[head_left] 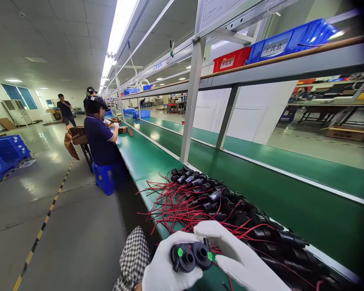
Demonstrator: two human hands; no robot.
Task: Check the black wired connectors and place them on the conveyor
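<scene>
My left hand [162, 264], in a white glove, is closed around two small black pumps [186, 258]. They lie side by side with their round faces and hollow centre stubs toward me. Each carries a green dot, and short side nozzles stick out. My right hand [242, 254], also gloved in white, is beside the right-hand pump with thumb and fingers apart. Whether its fingertips touch the pump I cannot tell. Just beyond my hands, a long pile of similar black pumps [215, 196] lies on the green bench [145, 155], their red and black wires [176, 206] spilling toward the near edge.
A metal post [192, 101] rises behind the pile. Overhead, a shelf holds a red bin [232, 60] and a blue bin [291, 42]. Farther along the bench sits a co-worker [98, 137] on a blue stool [103, 178]. Blue crates [7, 155] stand on the left floor.
</scene>
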